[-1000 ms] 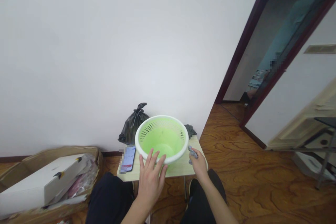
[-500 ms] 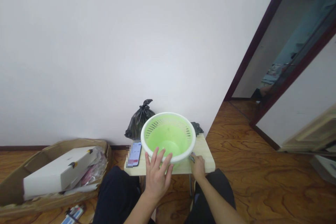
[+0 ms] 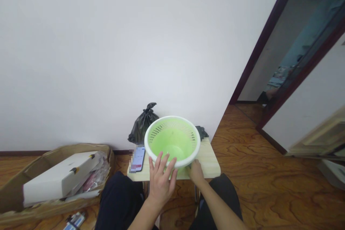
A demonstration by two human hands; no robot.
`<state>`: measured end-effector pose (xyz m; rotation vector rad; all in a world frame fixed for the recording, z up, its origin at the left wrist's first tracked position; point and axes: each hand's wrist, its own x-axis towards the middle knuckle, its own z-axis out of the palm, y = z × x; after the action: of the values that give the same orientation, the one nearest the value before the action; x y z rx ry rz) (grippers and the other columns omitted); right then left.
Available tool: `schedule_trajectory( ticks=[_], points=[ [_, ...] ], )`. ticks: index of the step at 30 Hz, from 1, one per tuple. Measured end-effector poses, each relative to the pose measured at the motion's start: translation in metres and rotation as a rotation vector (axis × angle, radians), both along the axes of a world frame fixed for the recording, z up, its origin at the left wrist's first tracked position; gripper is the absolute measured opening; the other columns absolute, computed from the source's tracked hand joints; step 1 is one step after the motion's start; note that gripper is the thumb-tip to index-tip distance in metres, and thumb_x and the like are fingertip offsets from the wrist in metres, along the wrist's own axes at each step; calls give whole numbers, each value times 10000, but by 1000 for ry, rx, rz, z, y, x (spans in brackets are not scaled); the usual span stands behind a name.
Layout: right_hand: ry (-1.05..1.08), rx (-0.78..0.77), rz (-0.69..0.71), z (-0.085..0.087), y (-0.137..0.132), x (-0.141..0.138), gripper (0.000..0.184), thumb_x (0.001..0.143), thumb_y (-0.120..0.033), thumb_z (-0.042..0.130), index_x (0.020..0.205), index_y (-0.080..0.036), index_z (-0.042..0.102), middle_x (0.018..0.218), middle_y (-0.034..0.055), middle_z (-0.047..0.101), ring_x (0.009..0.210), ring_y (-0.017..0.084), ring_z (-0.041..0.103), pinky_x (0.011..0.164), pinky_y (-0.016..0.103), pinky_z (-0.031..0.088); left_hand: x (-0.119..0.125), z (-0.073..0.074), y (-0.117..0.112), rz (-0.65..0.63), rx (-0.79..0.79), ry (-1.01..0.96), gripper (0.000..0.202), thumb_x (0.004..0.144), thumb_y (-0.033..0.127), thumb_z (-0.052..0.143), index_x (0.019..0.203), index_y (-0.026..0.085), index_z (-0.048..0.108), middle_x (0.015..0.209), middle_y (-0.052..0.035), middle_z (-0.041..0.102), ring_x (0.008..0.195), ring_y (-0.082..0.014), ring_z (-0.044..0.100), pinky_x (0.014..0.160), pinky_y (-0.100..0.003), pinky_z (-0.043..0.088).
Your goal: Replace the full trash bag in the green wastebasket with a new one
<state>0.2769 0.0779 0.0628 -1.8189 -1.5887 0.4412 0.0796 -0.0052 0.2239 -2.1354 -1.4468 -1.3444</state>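
Note:
A round plastic basket, light green with a white rim and holes in its side, stands on a small pale wooden table. Over its near rim lie the fingers of my left hand, spread, with the thumb outside, holding the rim. My right hand is closed low against the basket's near right side, fingertips partly hidden behind the rim. A small thing seems to be in it, mostly covered. Left of the basket are a phone with a lit screen and a knotted black plastic bag.
Dark crumpled plastic lies behind the basket at the right. A cardboard box with a white box and clear wrapping is on the floor at the left. The white wall rises behind the table. A doorway opens at the right.
My right hand has moved left, further under the rim, and the small bluish-grey thing at its fingertips is now mostly hidden. My left hand and the basket have barely moved.

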Motion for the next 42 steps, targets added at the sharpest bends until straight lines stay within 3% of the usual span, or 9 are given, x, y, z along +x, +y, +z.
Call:
schedule_trajectory(
  ticks=[5,9,13,17,23,26,36,39,42],
  points=[
    [90,97,-48,-5,-22,12,426,775,-272,472,1132,-111,639,1017,155,660,983,284,628,872,371,498,1,2,-1,2,-7,-20,276,856,196,589,1111,246,679,1145,-83,671,1263,-294,494,1137,-600,172],
    [258,106,-131,-10,-48,23,395,794,-361,449,1008,-123,679,941,150,708,882,274,675,819,370,525,2,4,-1,11,-13,-22,254,858,198,580,1086,240,684,1106,-79,680,1243,-284,513,1140,-589,177],
    [384,95,-173,3,-63,22,354,768,-432,484,881,-172,696,852,114,737,816,274,696,773,364,537,2,6,-1,20,-8,-5,259,858,194,575,1090,238,682,1101,-85,681,1241,-284,516,1140,-584,181],
    [524,147,-215,48,-63,12,372,786,-472,515,958,-178,663,833,90,721,763,256,681,719,351,533,2,7,-2,24,-4,-2,259,853,187,577,1083,239,683,1107,-82,681,1238,-284,518,1139,-584,185],
    [485,401,-315,148,-40,-9,332,840,-459,515,1014,-182,573,952,96,637,877,229,601,818,347,475,2,6,-1,27,-2,-7,246,846,202,589,1070,234,686,1083,-80,682,1210,-287,537,1133,-582,196],
    [395,489,-258,172,-25,-22,318,845,-437,515,1033,-181,539,979,91,564,897,224,548,828,359,458,2,7,1,28,-14,13,254,849,205,585,1081,238,682,1086,-79,682,1209,-289,538,1129,-585,200],
    [353,546,-235,162,-12,-38,256,897,-412,453,1012,-191,509,1035,99,498,1006,235,480,877,374,415,-4,11,4,-26,-108,-2,329,872,191,556,1190,247,619,1173,-77,670,1233,-287,527,1104,-608,243],
    [331,558,-231,165,-14,-38,248,902,-410,445,993,-189,510,1013,100,510,1001,240,477,884,383,406,-10,30,-1,-81,-57,-144,281,887,198,541,1160,218,604,1115,-74,695,1152,-261,592,1071,-562,348],
    [320,566,-232,165,-14,-38,253,908,-418,437,989,-189,509,1008,101,512,994,241,481,887,387,406,-19,57,-32,-126,-17,-387,200,901,207,521,1080,220,610,1089,-74,684,1056,-222,633,942,-426,507]
  ],
)
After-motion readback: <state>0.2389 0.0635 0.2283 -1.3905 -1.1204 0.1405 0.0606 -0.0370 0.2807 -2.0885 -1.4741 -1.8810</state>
